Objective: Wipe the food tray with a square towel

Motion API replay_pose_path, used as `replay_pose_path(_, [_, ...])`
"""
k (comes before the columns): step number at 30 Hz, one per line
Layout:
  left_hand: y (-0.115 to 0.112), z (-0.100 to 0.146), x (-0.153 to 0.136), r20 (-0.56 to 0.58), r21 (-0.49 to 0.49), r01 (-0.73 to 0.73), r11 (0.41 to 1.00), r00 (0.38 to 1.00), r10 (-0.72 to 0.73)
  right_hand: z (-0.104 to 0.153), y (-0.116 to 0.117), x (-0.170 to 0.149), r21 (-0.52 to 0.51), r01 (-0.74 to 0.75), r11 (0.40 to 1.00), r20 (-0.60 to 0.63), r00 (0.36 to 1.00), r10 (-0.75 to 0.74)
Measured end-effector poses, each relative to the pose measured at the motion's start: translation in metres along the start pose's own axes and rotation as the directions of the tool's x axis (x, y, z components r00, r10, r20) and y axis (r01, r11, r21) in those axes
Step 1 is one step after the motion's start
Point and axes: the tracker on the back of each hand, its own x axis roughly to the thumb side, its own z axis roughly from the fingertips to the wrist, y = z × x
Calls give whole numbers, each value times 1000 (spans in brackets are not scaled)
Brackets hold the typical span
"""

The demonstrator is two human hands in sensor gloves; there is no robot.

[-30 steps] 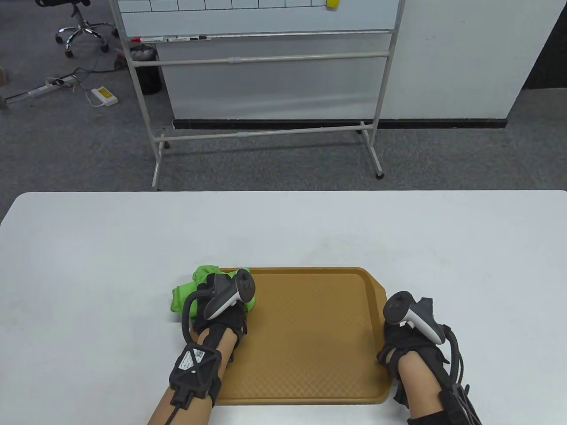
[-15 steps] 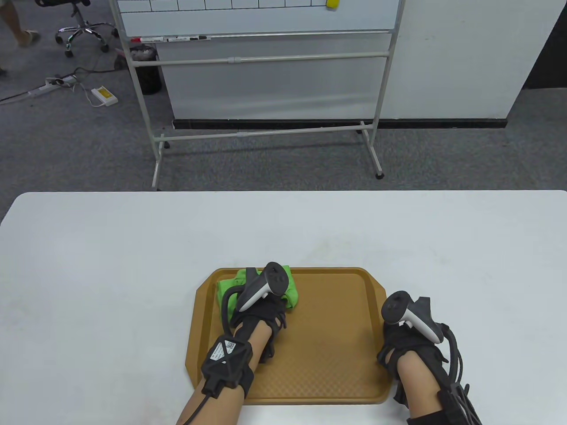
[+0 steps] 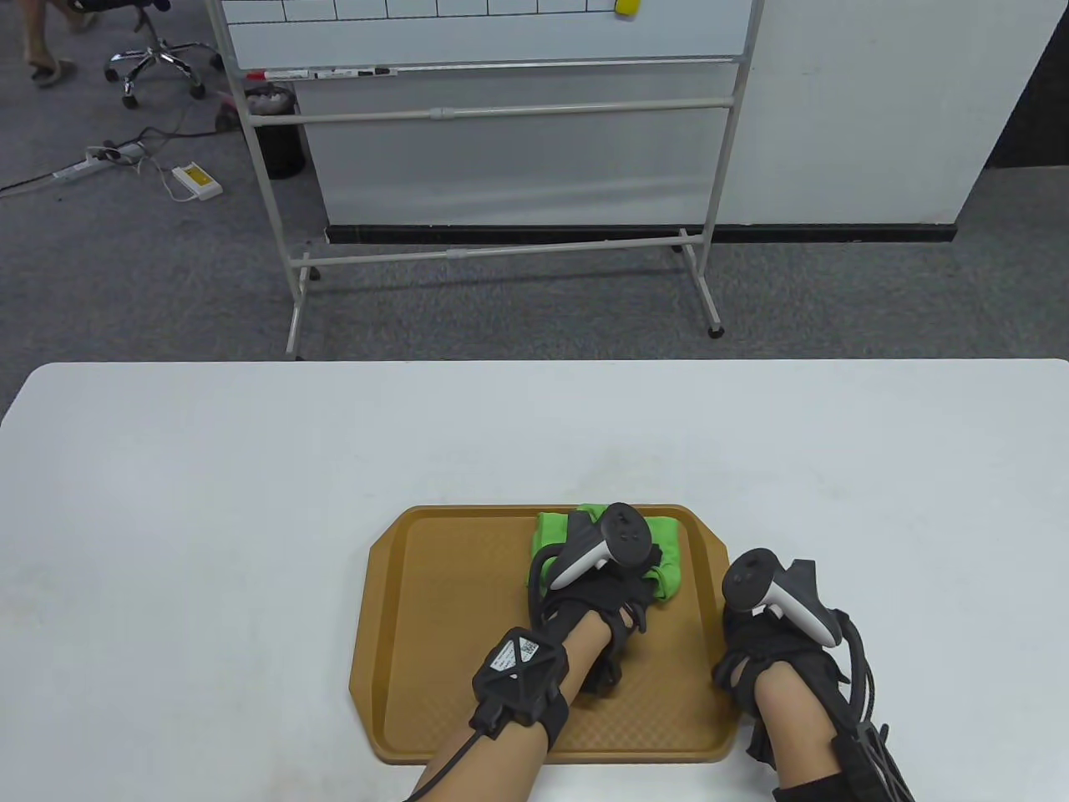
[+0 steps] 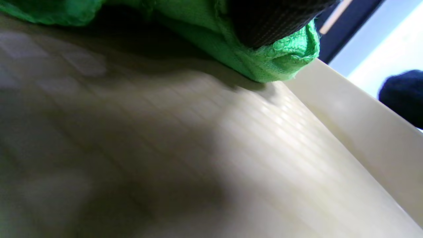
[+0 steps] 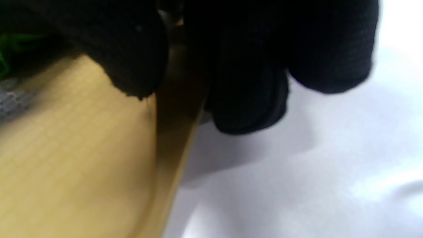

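Green towel [image 3: 666, 553] lies under left hand [image 3: 608, 585] on tray [image 3: 434, 635].

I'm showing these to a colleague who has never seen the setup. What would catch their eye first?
Likely the bright green towel, bunched under the left hand at the far right of the brown food tray, which lies near the front edge of the white table. Next, the right hand gripping the tray's right rim, fingers wrapped over it in the right wrist view.
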Motion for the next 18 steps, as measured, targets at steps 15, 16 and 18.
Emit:
replay_pose_path(15, [-33,66,36,229,-133,213,968,957,-179,-1,-2,-8,-13,91,996,-4,996,-91])
replay_pose_path(16, [-35,70,37,235,-135,207,969,957,-172,-1,-2,-8,-14,88,996,-5,996,-88])
replay_pose_path(18, [-44,80,40,250,-126,202,971,954,-166,-1,-2,-7,-19,85,996,-13,996,-85])
